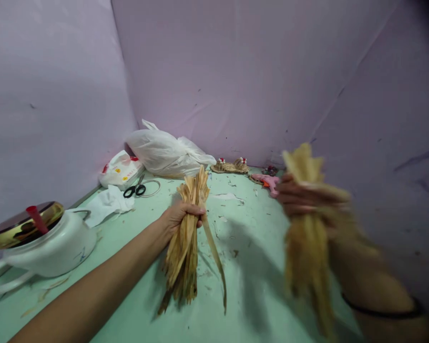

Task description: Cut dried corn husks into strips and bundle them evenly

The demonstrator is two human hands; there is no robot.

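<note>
My left hand [186, 215] is wrapped round the upper part of a bundle of dry tan husk strips [186, 252] near the middle of the green table. The strips fan downward below the fist, and one long loose strip hangs off to the right. My right hand [314, 200], blurred by motion, grips a second bundle of yellowish husks [307, 257] above the table's right side. That bundle's wide pale ends stick up over the fingers. The two bundles are well apart, both roughly upright.
On the green table [236, 281], a white pot [60, 247] with a gold lid [28, 224] stands left. Behind are scissors [135, 190], crumpled tissue [110, 202], a tissue pack [121, 170], a white bag [164, 152], woven straw pieces [230, 166] and a pink glue gun [270, 183].
</note>
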